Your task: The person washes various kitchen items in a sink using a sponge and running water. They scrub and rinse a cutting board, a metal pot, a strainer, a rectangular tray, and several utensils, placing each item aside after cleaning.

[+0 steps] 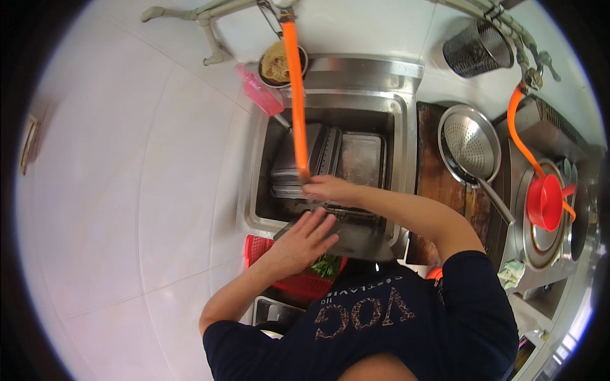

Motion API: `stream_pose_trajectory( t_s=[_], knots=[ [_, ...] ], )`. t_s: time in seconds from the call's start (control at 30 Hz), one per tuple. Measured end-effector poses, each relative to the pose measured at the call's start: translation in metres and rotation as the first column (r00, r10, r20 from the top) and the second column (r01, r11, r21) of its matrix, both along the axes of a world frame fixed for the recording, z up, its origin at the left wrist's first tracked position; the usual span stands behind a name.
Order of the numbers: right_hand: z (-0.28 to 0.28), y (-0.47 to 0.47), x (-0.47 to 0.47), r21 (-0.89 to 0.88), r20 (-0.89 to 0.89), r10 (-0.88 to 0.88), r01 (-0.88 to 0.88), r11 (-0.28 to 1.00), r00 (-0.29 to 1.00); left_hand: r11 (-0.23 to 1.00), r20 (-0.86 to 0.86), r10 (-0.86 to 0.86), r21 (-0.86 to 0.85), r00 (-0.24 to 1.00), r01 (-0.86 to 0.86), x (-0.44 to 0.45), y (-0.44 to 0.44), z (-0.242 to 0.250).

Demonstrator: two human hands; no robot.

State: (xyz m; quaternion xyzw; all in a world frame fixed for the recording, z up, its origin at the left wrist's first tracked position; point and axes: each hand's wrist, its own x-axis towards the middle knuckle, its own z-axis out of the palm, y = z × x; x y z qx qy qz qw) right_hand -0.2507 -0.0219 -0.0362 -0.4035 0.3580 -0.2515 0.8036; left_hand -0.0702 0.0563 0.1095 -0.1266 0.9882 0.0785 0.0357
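Observation:
My right hand (pixel 330 188) grips the lower end of an orange hose (pixel 296 95) that hangs from a pipe on the wall. Below it in the picture, my left hand (pixel 305 240) is spread over a dark metal sheet or tray (pixel 357 240) at the sink's near edge. Whether its fingers touch that surface is unclear. Inside the stainless steel sink (pixel 411 143), dark metal pans (pixel 302 155), a perforated metal piece (pixel 330 151) and a rectangular tray (pixel 362 155) lie close together.
On the right, a perforated metal strainer (pixel 469 138) rests over a wooden board (pixel 429 200); a red plastic dipper (pixel 544 202) sits beyond. A pink bottle (pixel 261 90) and a bowl with a scrubber (pixel 276 62) stand at the back left. Greens (pixel 326 265) fill a red basket (pixel 257 248).

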Motion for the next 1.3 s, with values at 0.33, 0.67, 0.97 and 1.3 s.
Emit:
stream_pose_trajectory(
  t_s=[0.33,0.67,0.97,1.3],
  knots=[
    [0.030,0.038,0.023,0.461,0.419,-0.217,0.000,0.888,0.882,0.893,-0.333,0.426,0.010,0.841,-0.449,0.042,-0.003,-0.080],
    [0.056,0.058,0.018,0.400,0.226,-0.310,0.202,0.894,0.924,0.706,-0.157,0.698,0.314,0.698,-0.635,0.021,-0.024,-0.057],
    [0.060,0.028,0.068,0.387,0.297,-0.213,0.086,0.918,0.931,0.434,-0.073,0.901,0.194,0.428,-0.880,0.035,-0.015,-0.055],
    [0.050,0.022,0.071,0.281,0.274,-0.067,-0.013,0.960,0.959,-0.478,0.620,0.772,0.713,-0.141,0.513,-0.014,0.042,-0.126]
  ],
)
